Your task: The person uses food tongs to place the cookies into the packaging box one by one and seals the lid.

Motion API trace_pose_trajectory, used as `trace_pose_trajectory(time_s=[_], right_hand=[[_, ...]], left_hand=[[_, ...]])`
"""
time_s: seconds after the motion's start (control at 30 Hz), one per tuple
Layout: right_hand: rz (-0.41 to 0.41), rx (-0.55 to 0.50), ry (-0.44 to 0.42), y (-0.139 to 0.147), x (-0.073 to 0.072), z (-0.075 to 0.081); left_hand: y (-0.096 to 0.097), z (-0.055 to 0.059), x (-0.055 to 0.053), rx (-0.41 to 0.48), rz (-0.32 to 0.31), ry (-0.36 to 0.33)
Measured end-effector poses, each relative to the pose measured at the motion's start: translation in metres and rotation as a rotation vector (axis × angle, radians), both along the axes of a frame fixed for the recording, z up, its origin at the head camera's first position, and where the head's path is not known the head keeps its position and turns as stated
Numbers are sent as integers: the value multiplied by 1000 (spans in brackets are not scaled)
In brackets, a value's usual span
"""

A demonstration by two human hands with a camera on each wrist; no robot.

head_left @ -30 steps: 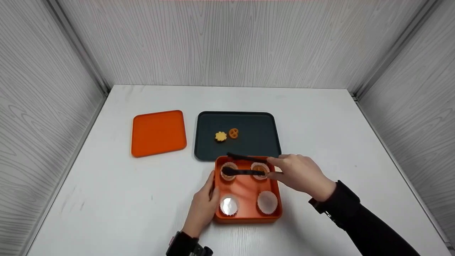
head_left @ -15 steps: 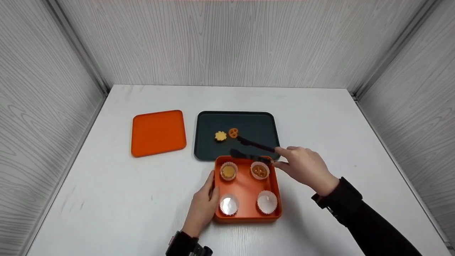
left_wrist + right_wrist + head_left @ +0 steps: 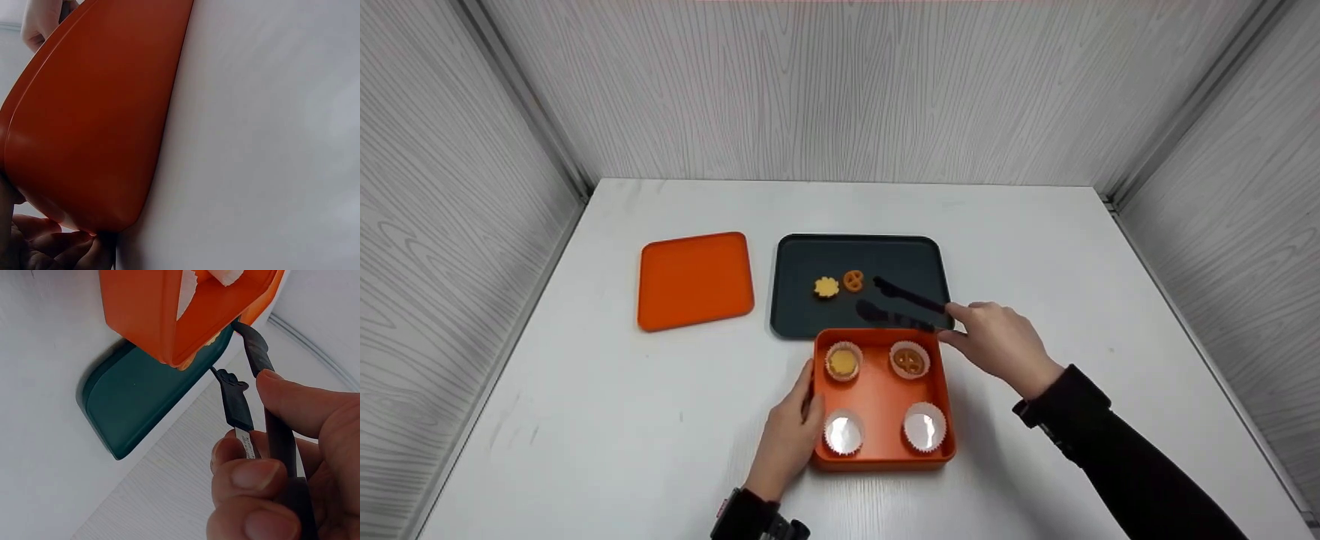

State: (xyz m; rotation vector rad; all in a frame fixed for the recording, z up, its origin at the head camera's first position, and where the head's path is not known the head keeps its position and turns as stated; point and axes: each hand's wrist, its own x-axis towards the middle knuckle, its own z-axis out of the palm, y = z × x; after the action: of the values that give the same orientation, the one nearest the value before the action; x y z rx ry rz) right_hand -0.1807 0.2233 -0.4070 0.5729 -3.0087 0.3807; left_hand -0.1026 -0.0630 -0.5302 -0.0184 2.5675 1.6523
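Note:
In the head view my right hand (image 3: 997,341) holds black tongs (image 3: 911,295) by the handle, thumb and fingers on their two arms. Their tips are apart and empty, over the dark green tray (image 3: 907,259), right of a pretzel (image 3: 853,281) and a yellow flower-shaped biscuit (image 3: 826,287). My left hand (image 3: 786,435) grips the left wall of the orange box (image 3: 885,463). Inside are several white paper cups. The back left cup (image 3: 843,361) contains a yellow biscuit, the back right cup (image 3: 910,361) a pretzel. Two front cups (image 3: 924,427) look empty.
An orange lid or flat tray (image 3: 695,281) lies on the white table (image 3: 585,420), left of the green tray. The box's back edge stands close against the green tray's front edge. Pale wood-grain panels (image 3: 840,90) enclose the table at the back and both sides.
My right hand has carried the tongs back from above the box's rear cups to over the green tray, slightly right. The left hand stays on the box.

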Motion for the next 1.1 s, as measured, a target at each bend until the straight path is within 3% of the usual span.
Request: trace_pose_trajectory(time_s=[0.4,0.7,1.1], right_hand=[[-44,6,-101,-14,-23,-11],[-46,50,-97,-26,-37,-19],[-77,55,-106,-45,-46,-20]], left_hand=[[-1,1,1,-6,2,3],[0,1,0,0,-6,-10],[-1,1,0,-1,-5,-13]])
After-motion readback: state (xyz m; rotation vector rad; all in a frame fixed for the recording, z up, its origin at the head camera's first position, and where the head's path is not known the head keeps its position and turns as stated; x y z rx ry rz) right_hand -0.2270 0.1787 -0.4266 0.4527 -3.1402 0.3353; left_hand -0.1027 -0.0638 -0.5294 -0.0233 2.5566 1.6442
